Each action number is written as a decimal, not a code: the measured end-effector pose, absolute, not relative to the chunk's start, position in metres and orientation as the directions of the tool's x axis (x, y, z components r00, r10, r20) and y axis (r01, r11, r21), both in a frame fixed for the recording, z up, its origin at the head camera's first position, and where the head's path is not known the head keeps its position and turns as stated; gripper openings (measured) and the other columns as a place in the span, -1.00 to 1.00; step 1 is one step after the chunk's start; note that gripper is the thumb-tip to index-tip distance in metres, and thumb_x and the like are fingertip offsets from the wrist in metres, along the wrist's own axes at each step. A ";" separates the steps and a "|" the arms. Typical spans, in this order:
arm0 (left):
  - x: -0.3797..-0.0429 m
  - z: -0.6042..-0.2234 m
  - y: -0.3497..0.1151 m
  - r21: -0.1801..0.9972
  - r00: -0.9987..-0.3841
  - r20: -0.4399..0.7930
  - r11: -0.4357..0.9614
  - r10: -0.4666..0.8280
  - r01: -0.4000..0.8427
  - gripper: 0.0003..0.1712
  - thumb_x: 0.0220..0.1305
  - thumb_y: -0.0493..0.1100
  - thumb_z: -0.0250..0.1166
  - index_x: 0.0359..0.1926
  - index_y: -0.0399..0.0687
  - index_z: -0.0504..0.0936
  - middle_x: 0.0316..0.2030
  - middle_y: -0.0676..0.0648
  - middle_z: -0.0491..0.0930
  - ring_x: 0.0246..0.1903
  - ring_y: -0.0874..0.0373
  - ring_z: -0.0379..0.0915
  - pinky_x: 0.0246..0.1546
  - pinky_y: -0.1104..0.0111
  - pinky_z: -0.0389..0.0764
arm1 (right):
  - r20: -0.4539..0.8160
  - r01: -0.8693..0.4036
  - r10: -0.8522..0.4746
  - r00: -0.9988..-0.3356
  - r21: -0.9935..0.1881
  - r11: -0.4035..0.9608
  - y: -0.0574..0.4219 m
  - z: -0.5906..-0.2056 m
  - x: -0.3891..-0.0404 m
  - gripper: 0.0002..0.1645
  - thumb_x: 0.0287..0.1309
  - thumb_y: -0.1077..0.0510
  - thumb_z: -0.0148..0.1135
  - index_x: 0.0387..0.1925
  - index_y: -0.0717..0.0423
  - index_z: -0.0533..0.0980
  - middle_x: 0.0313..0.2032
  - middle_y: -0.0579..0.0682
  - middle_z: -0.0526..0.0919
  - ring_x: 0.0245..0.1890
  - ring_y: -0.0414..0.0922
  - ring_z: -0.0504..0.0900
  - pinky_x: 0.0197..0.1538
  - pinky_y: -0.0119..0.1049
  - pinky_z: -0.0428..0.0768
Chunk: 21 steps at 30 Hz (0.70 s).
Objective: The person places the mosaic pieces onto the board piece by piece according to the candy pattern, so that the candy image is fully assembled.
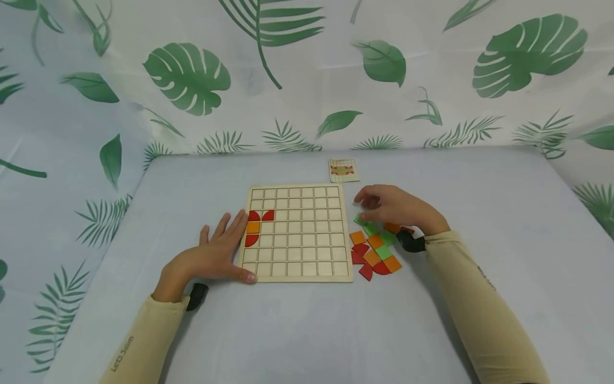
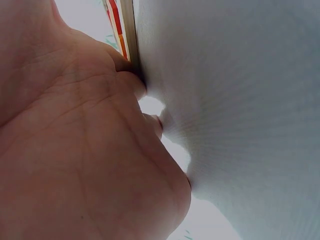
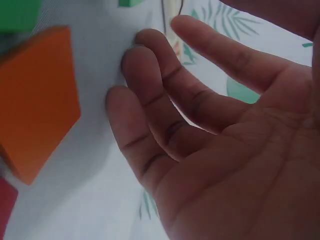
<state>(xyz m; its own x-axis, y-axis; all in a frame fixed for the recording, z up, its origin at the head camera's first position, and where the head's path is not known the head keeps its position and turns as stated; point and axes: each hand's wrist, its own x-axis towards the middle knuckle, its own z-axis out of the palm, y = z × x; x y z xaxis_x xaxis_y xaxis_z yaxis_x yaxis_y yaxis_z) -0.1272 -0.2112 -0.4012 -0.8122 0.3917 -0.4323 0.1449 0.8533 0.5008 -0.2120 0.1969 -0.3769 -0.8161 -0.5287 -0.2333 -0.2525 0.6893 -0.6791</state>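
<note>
A wooden grid board (image 1: 295, 234) lies on the table. Its left columns hold an orange square tile (image 1: 252, 228) and three red rounded tiles (image 1: 251, 240). My left hand (image 1: 211, 258) rests along the board's left edge, fingers spread and thumb at the near-left corner. In the left wrist view, the palm (image 2: 90, 135) hides most of the board. To the right of the board is a loose pile of tiles: green (image 1: 384, 252), orange (image 1: 371, 258) and red (image 1: 381, 268). Over its far end hovers my right hand (image 1: 395, 205), fingers loosely bent, the thumb beside a green tile (image 1: 358, 219). Nothing shows between those fingers (image 3: 142, 75).
Beyond the board's far right corner lies a small pattern card (image 1: 343, 170) with a red, orange and green figure on a grid. A leaf-printed cloth (image 1: 297, 69) hangs behind the table (image 1: 307, 330). Black wrist cameras sit under both sleeves.
</note>
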 end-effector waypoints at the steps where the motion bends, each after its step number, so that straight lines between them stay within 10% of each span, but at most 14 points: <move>1: -0.127 -0.401 -0.211 0.497 -0.813 -0.433 0.855 0.389 0.145 0.65 0.09 0.31 0.62 0.72 -0.19 -0.40 0.72 -0.21 -0.48 0.64 -0.26 -0.70 0.44 -0.37 -0.58 | -0.237 -0.253 -0.524 -0.818 -0.670 0.698 0.197 -0.377 -0.212 -0.60 0.39 0.16 0.41 0.16 0.26 0.62 0.03 0.13 0.67 0.11 0.12 0.57 0.27 0.13 0.53; 21: -0.128 -0.402 -0.210 0.478 -0.816 -0.428 0.864 0.388 0.160 0.65 0.08 0.33 0.62 0.72 -0.20 -0.38 0.72 -0.21 -0.47 0.64 -0.29 -0.70 0.44 -0.40 -0.57 | -0.270 -0.319 -0.526 -0.806 -0.551 0.771 0.185 -0.379 -0.208 -0.77 0.34 0.27 0.41 -0.08 0.24 0.53 -0.21 0.08 0.62 -0.12 0.07 0.55 0.03 -0.01 0.59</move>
<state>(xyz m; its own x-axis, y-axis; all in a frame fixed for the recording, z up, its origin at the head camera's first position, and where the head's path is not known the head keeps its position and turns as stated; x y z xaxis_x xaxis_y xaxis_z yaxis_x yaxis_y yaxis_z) -0.1277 -0.2104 -0.4020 -0.8161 0.3881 -0.4282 0.1598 0.8636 0.4782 -0.2082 0.1849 -0.3792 -0.8063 -0.5264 -0.2697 -0.3192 0.7711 -0.5510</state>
